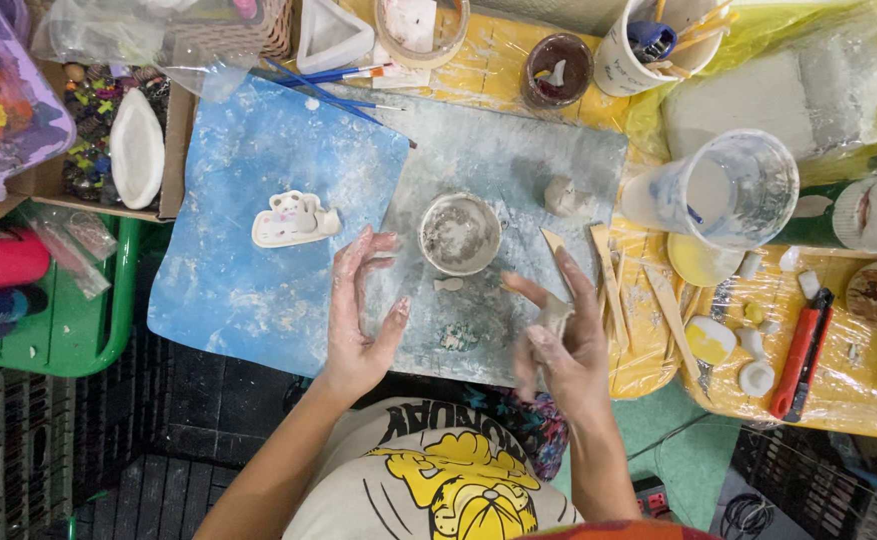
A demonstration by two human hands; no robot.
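Observation:
My left hand (358, 310) hovers open over the clay-smeared work board (498, 160), fingers spread, just left of a small round clay bowl (459, 233). My right hand (558, 335) pinches a small grey lump of clay (555, 316) between thumb and fingers, below and right of the bowl. A tiny clay scrap (448, 285) lies on the board between my hands. Another clay lump (566, 198) sits to the bowl's right. A small white clay figure on a tray shape (293, 220) rests on the blue mat (258, 250) at left.
Wooden modelling sticks (608, 270) lie right of the board. A clear cup of cloudy water (733, 190), a red utility knife (803, 350) and small white pieces (755, 378) sit on the yellow wrapped table. Brushes (338, 85), a tool cup (653, 40) and wrapped clay (788, 85) lie behind.

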